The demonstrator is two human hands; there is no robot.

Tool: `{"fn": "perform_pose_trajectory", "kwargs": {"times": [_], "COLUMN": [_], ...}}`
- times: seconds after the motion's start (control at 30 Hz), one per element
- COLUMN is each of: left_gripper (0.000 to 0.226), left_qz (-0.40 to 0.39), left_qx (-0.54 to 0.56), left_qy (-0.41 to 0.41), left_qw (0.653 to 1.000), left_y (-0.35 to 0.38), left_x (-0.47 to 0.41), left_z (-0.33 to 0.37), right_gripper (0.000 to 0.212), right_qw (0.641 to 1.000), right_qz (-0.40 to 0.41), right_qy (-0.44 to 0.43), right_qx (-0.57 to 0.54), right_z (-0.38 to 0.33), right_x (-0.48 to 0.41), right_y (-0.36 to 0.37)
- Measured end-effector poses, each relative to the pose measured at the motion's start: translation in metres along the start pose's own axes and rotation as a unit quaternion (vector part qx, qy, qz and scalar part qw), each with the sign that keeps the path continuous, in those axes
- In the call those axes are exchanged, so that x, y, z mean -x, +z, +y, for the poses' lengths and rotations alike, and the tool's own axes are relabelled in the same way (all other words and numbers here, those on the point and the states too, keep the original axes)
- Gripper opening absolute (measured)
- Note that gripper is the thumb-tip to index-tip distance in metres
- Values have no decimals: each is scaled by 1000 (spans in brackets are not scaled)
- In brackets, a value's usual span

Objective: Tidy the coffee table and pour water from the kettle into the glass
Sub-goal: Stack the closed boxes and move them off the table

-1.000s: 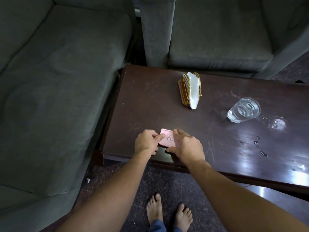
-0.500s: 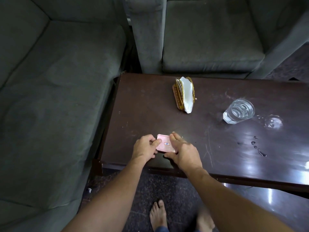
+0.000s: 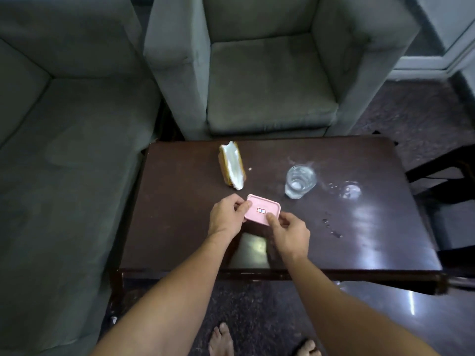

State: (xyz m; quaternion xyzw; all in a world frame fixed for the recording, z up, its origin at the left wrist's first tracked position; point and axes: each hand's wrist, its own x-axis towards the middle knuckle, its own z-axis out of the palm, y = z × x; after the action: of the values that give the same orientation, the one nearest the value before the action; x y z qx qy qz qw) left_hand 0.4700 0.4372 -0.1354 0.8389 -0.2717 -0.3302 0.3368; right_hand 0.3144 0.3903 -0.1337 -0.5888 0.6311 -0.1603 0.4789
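A small pink box (image 3: 262,209) with a tiny label on its lid is in the middle of the dark wooden coffee table (image 3: 180,227). My left hand (image 3: 226,214) grips its left end and my right hand (image 3: 290,232) pinches its near right corner. A clear glass (image 3: 299,181) holding some water stands just right of the box. A gold wire napkin holder with white napkins (image 3: 232,165) stands behind the box near the far edge. No kettle is in view.
Water drops (image 3: 331,228) and a wet ring (image 3: 349,190) lie on the table's right half. A grey sofa (image 3: 64,176) runs along the left and a grey armchair (image 3: 267,93) stands behind the table. My bare feet (image 3: 221,340) are on the dark floor.
Both hands have carried the pink box from the table's near left edge toward the middle, closer to the glass. The camera has risen and pulled back.
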Motion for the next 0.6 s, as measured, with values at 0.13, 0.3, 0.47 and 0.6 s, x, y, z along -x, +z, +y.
{"fn": "perform_pose_trajectory", "kwargs": {"times": [0.13, 0.3, 0.47, 0.6], "left_gripper": [20, 23, 22, 23], "left_qz": [8, 7, -30, -73], "left_qx": [-18, -40, -38, -49], "left_qy": [54, 119, 177, 226], "left_qw": [998, 992, 983, 970], "left_y": [20, 62, 128, 188], "left_x": [8, 23, 34, 38], "left_z": [95, 218, 325, 390], "right_gripper": [26, 25, 29, 28], "right_qw": [998, 991, 977, 956], "right_qz": [49, 110, 191, 261], "right_qy": [-17, -24, 7, 47], "right_qx": [-31, -68, -96, -123], "right_z": [-29, -70, -81, -68], "right_x": [-15, -37, -62, -88], "right_y": [-84, -199, -307, -372]}}
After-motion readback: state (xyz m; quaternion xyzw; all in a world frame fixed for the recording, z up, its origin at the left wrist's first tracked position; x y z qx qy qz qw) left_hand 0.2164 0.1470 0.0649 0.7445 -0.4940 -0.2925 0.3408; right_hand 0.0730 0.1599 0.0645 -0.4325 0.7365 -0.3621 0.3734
